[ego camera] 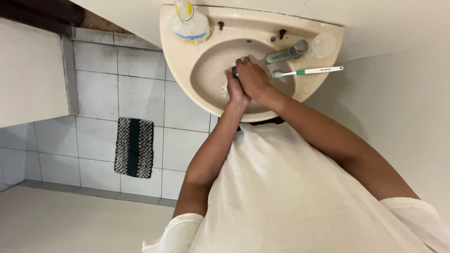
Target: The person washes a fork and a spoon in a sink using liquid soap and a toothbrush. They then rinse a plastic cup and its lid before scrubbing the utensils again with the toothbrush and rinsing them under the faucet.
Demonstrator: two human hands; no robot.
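Both my hands are together over the bowl of a beige sink (178, 61), just in front of the grey tap (286, 53). My left hand (236, 93) reaches up from below, and its fingers wrap a small dark object (234, 71) of which only an end shows. My right hand (253, 77) comes in from the right and lies curled over the left hand and the object. What the object is cannot be told. The basin looks wet under my hands.
A white and green toothbrush (307, 71) lies on the sink's right rim, beside a clear plastic cup (322, 44). A plastic bottle with a yellow top (190, 23) stands on the left rim. A black and white mat (134, 147) lies on the tiled floor.
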